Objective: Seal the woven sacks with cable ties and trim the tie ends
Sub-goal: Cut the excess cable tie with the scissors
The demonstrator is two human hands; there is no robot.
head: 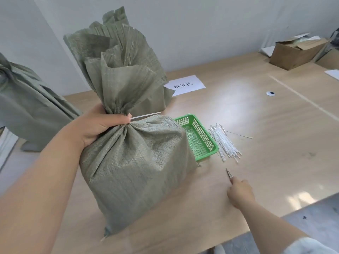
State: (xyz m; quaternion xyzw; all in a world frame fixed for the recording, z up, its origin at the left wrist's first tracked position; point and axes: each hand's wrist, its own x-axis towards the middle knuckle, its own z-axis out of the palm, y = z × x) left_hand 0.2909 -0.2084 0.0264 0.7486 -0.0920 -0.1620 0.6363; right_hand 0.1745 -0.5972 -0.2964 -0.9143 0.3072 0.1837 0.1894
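Note:
A filled grey-green woven sack [135,167] stands on the wooden table [256,110] in front of me. My left hand [100,126] grips its gathered neck. A white cable tie is around that neck, and its free tail [145,115] sticks out to the right past my fingers. My right hand [240,192] rests on the table to the right of the sack and holds a small pair of scissors [228,174] with thin dark blades pointing away from me. A loose bundle of white cable ties [224,142] lies further back on the table.
A green plastic basket [197,136] holding cut tie ends sits between the sack and the tie bundle. A second sack [121,57] stands behind the first, a third [23,99] at far left. A paper label [184,85] and cardboard box [297,52] lie farther back.

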